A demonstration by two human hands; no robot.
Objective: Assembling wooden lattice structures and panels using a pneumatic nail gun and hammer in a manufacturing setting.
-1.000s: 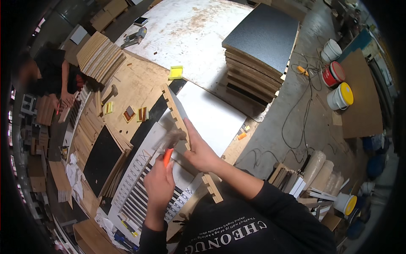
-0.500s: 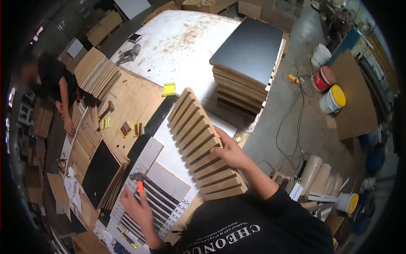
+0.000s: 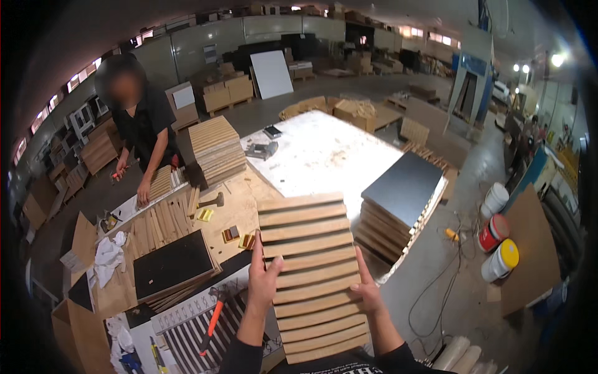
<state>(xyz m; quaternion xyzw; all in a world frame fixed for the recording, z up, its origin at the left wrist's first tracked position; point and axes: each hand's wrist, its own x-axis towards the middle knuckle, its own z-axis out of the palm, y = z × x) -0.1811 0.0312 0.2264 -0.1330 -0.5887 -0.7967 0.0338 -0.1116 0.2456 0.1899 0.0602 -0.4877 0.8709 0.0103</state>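
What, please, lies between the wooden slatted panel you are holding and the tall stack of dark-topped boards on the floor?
In the head view, only bare grey floor separates the wooden slatted panel from the stack of dark-topped boards.

Slatted panel (image 3: 311, 274) between both hands, panel stack (image 3: 398, 206) behind right.

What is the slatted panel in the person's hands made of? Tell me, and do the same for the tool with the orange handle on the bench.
Slatted panel, held by the left hand and right hand: apparently wood or veneered board, matte light tan, faint grain along its slats. Tool with the orange handle: grip looks like plastic or rubber from its bright, even colour; the dark head is probably metal, too small to be sure.
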